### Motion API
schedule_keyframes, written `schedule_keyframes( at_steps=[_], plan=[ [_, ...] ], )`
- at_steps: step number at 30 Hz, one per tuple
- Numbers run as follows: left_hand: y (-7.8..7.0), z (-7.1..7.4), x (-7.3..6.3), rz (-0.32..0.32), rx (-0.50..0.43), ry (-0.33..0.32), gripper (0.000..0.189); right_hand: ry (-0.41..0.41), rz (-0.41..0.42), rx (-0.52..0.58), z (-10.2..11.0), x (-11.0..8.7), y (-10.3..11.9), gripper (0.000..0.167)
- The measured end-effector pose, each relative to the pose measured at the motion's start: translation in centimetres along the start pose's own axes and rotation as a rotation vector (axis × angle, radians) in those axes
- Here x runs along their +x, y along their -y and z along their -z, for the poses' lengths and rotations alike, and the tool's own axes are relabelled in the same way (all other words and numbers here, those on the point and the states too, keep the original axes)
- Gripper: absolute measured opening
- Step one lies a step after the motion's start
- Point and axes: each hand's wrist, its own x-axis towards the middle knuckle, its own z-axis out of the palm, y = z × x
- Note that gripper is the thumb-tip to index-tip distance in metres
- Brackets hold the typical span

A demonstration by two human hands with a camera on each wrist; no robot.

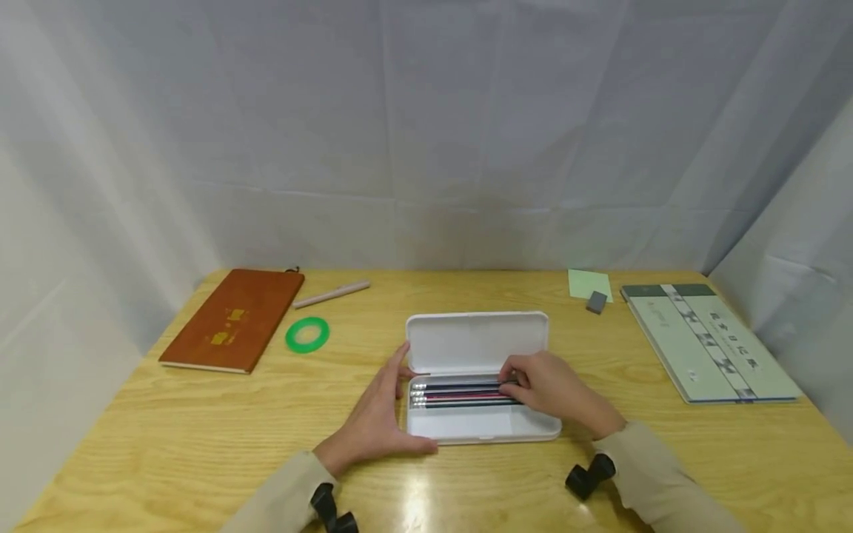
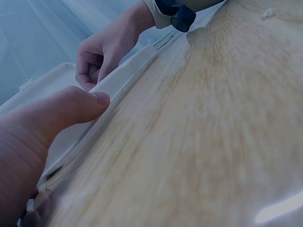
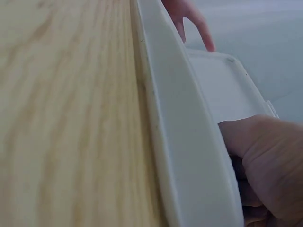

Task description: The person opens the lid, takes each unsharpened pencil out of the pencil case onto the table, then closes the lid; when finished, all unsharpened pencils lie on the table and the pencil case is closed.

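Observation:
A white pencil case lies on the wooden table with its lid raised toward the back. Inside, several pencils with silvery left ends lie side by side, dark ones and a pinkish-red one. My left hand holds the case's left end, thumb at the front edge and fingers by the hinge side; its thumb shows against the white wall in the left wrist view. Over the right part of the case, my right hand has curled fingers pinching at a pencil. Its fingertips are partly hidden behind the case wall in the right wrist view.
To the left lie a brown notebook, a green tape roll and a pale pinkish stick-shaped thing. At the right are a light green paper square, a grey eraser and a pale green book. White cloth hangs behind.

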Motion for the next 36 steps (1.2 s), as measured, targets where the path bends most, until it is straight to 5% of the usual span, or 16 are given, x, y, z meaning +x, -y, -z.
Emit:
schedule_keyframes(
  at_steps=[9,22,30,36],
  plan=[
    [0.0,0.0,0.0,0.028,-0.004,0.02,0.143,-0.033,-0.022,-0.018,0.9,-1.2,-0.2,0.004],
    [0.1,-0.5,0.0,0.02,-0.013,0.03,0.142,-0.318,-0.157,-0.217,5.3,-10.5,-7.2,0.011],
    [0.2,-0.1,0.0,0.017,0.018,0.005,0.141,-0.265,-0.157,-0.29,6.1,-11.9,-9.2,0.015],
    [0.5,0.0,0.0,-0.016,0.041,-0.034,0.14,-0.177,-0.21,-0.244,5.5,-11.4,-8.9,0.008]
  ],
)
